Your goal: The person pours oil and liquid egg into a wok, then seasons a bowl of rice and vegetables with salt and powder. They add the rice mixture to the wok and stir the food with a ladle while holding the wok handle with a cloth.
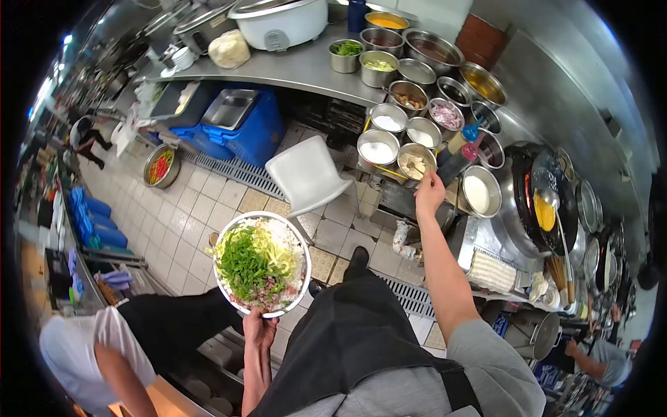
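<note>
My left hand (259, 329) grips the rim of a large white bowl (306, 281) from below. White rice, chopped greens, pale yellow-green slices and small pinkish pieces of meat fill the bowl. Out to the front right, my right hand (429, 192) is closed on the handle of what looks like a spoon (418, 169). Its tip is in a steel pot (405, 147) of pale yellowish seasoning. Pots of white powder (378, 152) stand right beside that one. Squeeze bottles (458, 162) with blue and pink tops are to the right of my right hand.
A white chair (306, 170) stands ahead of me. On the right, a wok (521, 201) sits on the stove, with a ladle (558, 215) and egg in it. Another person (104, 354) is close on my left. Blue bins (250, 121) are under the counter (306, 66).
</note>
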Available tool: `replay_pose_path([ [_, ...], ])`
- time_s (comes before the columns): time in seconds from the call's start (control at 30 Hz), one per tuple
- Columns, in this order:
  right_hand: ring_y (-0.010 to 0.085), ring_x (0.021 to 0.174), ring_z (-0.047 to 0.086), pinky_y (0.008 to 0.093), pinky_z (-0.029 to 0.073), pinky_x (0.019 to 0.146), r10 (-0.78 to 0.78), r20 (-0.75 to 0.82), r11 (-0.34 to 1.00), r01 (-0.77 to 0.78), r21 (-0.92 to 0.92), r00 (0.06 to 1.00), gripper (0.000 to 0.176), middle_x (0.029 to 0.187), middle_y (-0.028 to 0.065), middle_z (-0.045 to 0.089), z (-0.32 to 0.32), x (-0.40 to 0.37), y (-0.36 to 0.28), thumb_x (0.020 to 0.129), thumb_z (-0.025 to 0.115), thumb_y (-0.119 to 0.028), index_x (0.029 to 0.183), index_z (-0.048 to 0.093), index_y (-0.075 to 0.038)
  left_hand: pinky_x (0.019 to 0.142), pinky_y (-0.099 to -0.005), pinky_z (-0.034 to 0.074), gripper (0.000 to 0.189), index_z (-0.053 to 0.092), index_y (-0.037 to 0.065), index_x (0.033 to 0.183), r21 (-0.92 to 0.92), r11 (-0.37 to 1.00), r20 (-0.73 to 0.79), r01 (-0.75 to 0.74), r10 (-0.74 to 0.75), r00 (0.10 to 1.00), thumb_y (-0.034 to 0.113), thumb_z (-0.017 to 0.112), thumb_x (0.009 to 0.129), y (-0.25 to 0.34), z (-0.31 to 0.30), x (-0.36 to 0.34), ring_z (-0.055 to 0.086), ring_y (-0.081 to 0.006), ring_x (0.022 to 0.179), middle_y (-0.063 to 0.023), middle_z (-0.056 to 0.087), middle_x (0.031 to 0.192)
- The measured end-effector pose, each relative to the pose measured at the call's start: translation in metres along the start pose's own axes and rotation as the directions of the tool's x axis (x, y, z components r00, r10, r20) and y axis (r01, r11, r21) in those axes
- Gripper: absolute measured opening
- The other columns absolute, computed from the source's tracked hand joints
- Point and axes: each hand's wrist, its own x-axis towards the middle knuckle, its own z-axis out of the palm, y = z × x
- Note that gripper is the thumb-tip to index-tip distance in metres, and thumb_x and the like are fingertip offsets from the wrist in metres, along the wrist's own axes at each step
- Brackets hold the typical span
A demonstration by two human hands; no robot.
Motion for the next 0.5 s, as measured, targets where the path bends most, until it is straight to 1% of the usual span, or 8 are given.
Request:
replay_pose_path([
  [0.07,0.0283,0.059,0.058,0.0379,0.048,0.060,-0.444,-0.052,0.829,0.387,-0.404,0.895,0.027,0.069,0.0149,0.060,0.002,0.017,0.002,0.092,0.055,-0.016,0.105,0.063,0.006,0.040,-0.0273,0.048,0.012,0.050,-0.003,0.088,0.026,1.000,0.034,0.005,-0.006,0.999,0.000,0.044,0.078,0.008,0.009,0.021,0.058,-0.0207,0.054,-0.0101,0.058,0.075],
  [0.17,0.0360,0.071,0.061,0.0412,0.047,0.071,-0.498,0.110,0.774,0.498,-0.392,0.860,0.025,0.076,0.0196,0.063,-0.014,0.001,-0.041,0.093,0.050,-0.014,0.099,0.063,0.006,0.040,-0.0254,0.048,0.014,0.051,-0.003,0.090,0.053,0.998,0.077,-0.020,0.016,0.997,0.003,0.045,0.079,0.011,0.028,0.041,0.060,-0.0200,0.055,-0.0110,0.060,0.076],
  [0.23,0.0329,0.071,0.062,0.0398,0.047,0.069,-0.428,0.076,0.830,0.425,-0.361,0.901,0.024,0.077,0.0186,0.065,-0.017,-0.001,-0.043,0.093,0.049,-0.013,0.099,0.064,0.005,0.040,-0.0240,0.047,0.013,0.051,-0.003,0.089,0.067,0.996,0.023,0.051,-0.053,0.998,0.005,0.047,0.080,0.017,0.044,0.049,0.060,-0.0199,0.055,-0.0112,0.060,0.077],
  [0.3,0.0308,0.070,0.063,0.0386,0.047,0.069,-0.132,0.095,0.940,0.156,-0.305,0.987,0.023,0.077,0.0174,0.066,-0.021,0.006,-0.034,0.094,0.049,-0.013,0.099,0.064,0.004,0.040,-0.0227,0.047,0.012,0.051,-0.002,0.089,0.102,0.990,0.001,0.092,-0.093,0.996,0.007,0.048,0.081,0.022,0.067,0.052,0.060,-0.0193,0.056,-0.0101,0.059,0.076],
  [0.33,0.0247,0.064,0.062,0.0352,0.047,0.063,-0.309,0.114,0.843,0.327,-0.426,0.944,0.024,0.075,0.0147,0.066,-0.023,0.013,-0.030,0.094,0.048,-0.013,0.100,0.063,0.004,0.040,-0.0229,0.047,0.010,0.051,-0.001,0.087,0.117,0.989,0.007,0.087,-0.089,0.996,0.007,0.048,0.081,0.023,0.079,0.054,0.058,-0.0190,0.054,-0.0090,0.058,0.074],
  [0.37,0.0247,0.064,0.062,0.0352,0.047,0.063,-0.303,0.106,0.847,0.319,-0.425,0.947,0.024,0.075,0.0147,0.066,-0.027,0.020,-0.026,0.094,0.048,-0.013,0.100,0.063,0.004,0.040,-0.0231,0.047,0.009,0.050,0.000,0.085,0.129,0.989,0.013,0.078,-0.081,0.997,0.007,0.048,0.081,0.025,0.092,0.055,0.057,-0.0187,0.053,-0.0078,0.057,0.072],
  [0.43,0.0165,0.059,0.060,0.0304,0.046,0.056,-0.053,0.079,0.947,0.075,-0.311,0.995,0.023,0.074,0.0118,0.066,-0.038,0.019,-0.046,0.095,0.048,-0.012,0.102,0.062,0.005,0.041,-0.0235,0.046,0.005,0.048,0.002,0.082,0.156,0.986,-0.023,0.058,-0.055,0.998,0.007,0.047,0.081,0.025,0.115,0.052,0.055,-0.0180,0.052,-0.0061,0.054,0.070],
  [0.5,0.0111,0.055,0.058,0.0270,0.045,0.051,-0.010,0.101,0.963,0.037,-0.265,0.995,0.023,0.074,0.0101,0.066,-0.049,0.018,-0.062,0.095,0.048,-0.012,0.103,0.061,0.004,0.041,-0.0238,0.046,0.004,0.047,0.004,0.079,0.168,0.983,0.011,0.066,-0.069,0.998,0.007,0.046,0.080,0.017,0.126,0.063,0.055,-0.0179,0.053,-0.0057,0.054,0.071],
])
